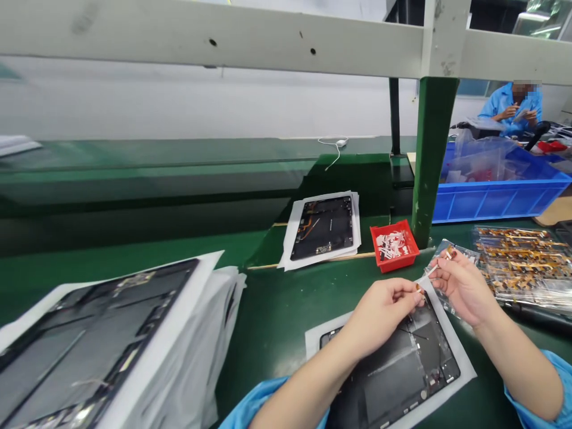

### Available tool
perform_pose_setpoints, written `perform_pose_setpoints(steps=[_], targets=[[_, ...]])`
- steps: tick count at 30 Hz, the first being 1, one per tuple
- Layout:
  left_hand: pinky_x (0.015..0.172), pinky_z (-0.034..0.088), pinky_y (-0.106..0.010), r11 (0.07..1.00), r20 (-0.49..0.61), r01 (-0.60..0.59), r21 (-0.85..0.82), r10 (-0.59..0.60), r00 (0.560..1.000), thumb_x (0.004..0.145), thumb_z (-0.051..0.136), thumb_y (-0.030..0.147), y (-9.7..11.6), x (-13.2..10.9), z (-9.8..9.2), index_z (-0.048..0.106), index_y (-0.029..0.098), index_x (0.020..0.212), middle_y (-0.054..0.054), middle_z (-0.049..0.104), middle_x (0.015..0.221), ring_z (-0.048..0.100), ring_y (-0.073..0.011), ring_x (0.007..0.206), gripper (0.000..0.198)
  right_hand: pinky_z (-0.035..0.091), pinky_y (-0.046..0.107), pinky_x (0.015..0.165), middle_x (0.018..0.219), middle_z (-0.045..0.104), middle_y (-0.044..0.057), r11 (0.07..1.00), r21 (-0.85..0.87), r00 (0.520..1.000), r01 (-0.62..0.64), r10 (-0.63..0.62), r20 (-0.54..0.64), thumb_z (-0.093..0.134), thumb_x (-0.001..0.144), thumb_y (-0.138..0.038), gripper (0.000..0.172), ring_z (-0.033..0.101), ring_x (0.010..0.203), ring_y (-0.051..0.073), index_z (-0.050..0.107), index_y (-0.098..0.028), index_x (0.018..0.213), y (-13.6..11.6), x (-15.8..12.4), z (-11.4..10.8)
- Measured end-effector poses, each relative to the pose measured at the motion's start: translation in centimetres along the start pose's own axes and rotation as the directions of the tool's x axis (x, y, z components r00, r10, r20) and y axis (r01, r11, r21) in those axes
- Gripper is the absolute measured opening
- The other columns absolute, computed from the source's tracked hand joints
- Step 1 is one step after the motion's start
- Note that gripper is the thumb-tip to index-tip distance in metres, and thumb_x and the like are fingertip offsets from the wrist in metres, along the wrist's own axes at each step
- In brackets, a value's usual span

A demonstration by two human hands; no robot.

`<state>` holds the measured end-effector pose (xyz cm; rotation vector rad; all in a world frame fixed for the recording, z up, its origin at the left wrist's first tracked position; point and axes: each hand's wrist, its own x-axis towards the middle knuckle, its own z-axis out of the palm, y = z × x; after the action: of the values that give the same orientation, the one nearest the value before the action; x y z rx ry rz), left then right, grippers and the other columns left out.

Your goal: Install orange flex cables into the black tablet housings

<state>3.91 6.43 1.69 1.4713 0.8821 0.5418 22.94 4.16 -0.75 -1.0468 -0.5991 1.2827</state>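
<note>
Left hand (384,310) and right hand (462,286) pinch a flex strip (430,272), its length running sideways between them.

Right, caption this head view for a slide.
Left hand and right hand pinch a small strip over an open tablet shell, near a red bin.

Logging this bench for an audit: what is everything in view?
Open tablet: one, black, on white sheet, front centre.
Tablet stacks: two, black on white, near left and centre back.
Tray: one, red, beside green post.
Crate: one, blue, far right.
Cable trays: several, clear with orange cables, right.
Co-worker: one, blue top, back right.
Flex strip: one, white and orange, above open tablet.
Left hand: pinching flex strip.
Right hand: pinching flex strip.
</note>
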Motion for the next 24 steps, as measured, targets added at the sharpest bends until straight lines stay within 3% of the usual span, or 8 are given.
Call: perform_pose_setpoints(steps=[3, 5, 8, 10, 12, 15, 20, 24], targets=[[0.068, 0.045, -0.026, 0.999, -0.023, -0.021, 0.050, 0.022, 1.000, 0.087, 0.063, 0.041, 0.6, -0.6, -0.8, 0.073, 0.015, 0.086, -0.002, 0.069, 0.078, 0.057, -0.0142, 0.068, 0.028, 0.056, 0.034, 0.083, 0.110, 0.069, 0.003, 0.995, -0.057, 0.988, 0.083, -0.090, -0.128, 0.089, 0.066, -0.032, 0.056, 0.067, 0.096, 0.019, 0.060, -0.027, 0.114, -0.1, 0.2, -0.5], [0.070, 0.047, -0.027, 0.996, -0.026, -0.042, 0.082, 0.045, 0.999, 0.089, 0.062, 0.041, 1.1, -1.1, -1.1, 0.074, 0.016, 0.091, -0.002, 0.071, 0.083, 0.059, -0.0152, 0.072, 0.028, 0.048, 0.039, 0.103, 0.121, 0.067, 0.004, 0.963, -0.200, 0.970, 0.179, -0.207, -0.130, 0.088, 0.068, -0.029, 0.054, 0.061, 0.115, 0.022, 0.063, -0.029, 0.116, -0.3, -0.1, -0.7], [0.078, 0.050, -0.029, 0.989, -0.029, -0.066, 0.135, 0.070, 0.997, 0.091, 0.060, 0.039, 1.9, -1.8, -1.4, 0.076, 0.019, 0.096, -0.003, 0.075, 0.093, 0.064, -0.0183, 0.082, 0.026, 0.038, 0.046, 0.114, 0.124, 0.069, 0.006, 0.834, -0.450, 0.945, 0.318, -0.245, 0.215, 0.076, 0.083, -0.037, 0.032, 0.057, 0.124, 0.026, 0.070, -0.028, 0.114, -0.8, -1.3, -0.6], [0.082, 0.051, -0.031, 0.980, -0.045, -0.079, 0.182, 0.088, 0.995, 0.090, 0.060, 0.037, 2.4, -2.2, -1.4, 0.077, 0.020, 0.095, -0.004, 0.076, 0.098, 0.067, -0.0198, 0.087, 0.025, 0.040, 0.046, 0.111, 0.122, 0.070, 0.006, 0.801, -0.492, 0.893, 0.341, -0.113, 0.435, 0.070, 0.090, -0.040, 0.028, 0.060, 0.121, 0.026, 0.072, -0.029, 0.116, -0.8, -2.2, -0.2], [0.083, 0.052, -0.031, 0.975, -0.059, -0.081, 0.205, 0.095, 0.994, 0.090, 0.060, 0.036, 2.9, -2.5, -1.4, 0.077, 0.021, 0.093, -0.004, 0.077, 0.098, 0.068, -0.0204, 0.089, 0.023, 0.046, 0.042, 0.104, 0.117, 0.072, 0.005, 0.821, -0.491, 0.862, 0.291, -0.002, 0.507, 0.069, 0.090, -0.041, 0.030, 0.063, 0.113, 0.025, 0.072, -0.029, 0.118, -0.7, -2.8, 0.2], [0.077, 0.053, -0.029, 0.978, -0.069, -0.070, 0.198, 0.086, 0.994, 0.089, 0.060, 0.035, 3.4, -2.8, -1.4, 0.075, 0.020, 0.092, -0.003, 0.077, 0.092, 0.069, -0.0200, 0.085, 0.022, 0.050, 0.036, 0.088, 0.102, 0.073, 0.004, 0.865, -0.461, 0.866, 0.197, 0.067, 0.496, 0.072, 0.088, -0.043, 0.030, 0.065, 0.096, 0.021, 0.074, -0.026, 0.112, -0.3, -3.0, 0.6], [0.069, 0.052, -0.026, 0.984, -0.091, -0.070, 0.162, 0.085, 0.992, 0.087, 0.062, 0.031, 3.3, -2.7, -1.3, 0.070, 0.019, 0.088, -0.001, 0.073, 0.082, 0.066, -0.0162, 0.075, 0.015, 0.045, 0.028, 0.070, 0.079, 0.066, 0.000, 0.922, -0.378, 0.887, 0.080, 0.107, 0.449, 0.077, 0.083, -0.046, 0.026, 0.056, 0.073, 0.014, 0.074, -0.020, 0.087, -0.2, -2.8, 0.7], [0.066, 0.050, -0.025, 0.973, -0.173, -0.088, 0.215, 0.127, 0.977, 0.087, 0.064, 0.031, 2.5, -2.5, -0.8, 0.064, 0.019, 0.087, 0.000, 0.069, 0.079, 0.063, -0.0145, 0.071, 0.012, 0.040, 0.026, 0.063, 0.071, 0.063, -0.001, 0.906, -0.420, 0.898, 0.054, 0.140, 0.417, 0.077, 0.082, -0.046, 0.029, 0.050, 0.065, 0.012, 0.076, -0.019, 0.088, -0.1, -2.7, 0.6]])
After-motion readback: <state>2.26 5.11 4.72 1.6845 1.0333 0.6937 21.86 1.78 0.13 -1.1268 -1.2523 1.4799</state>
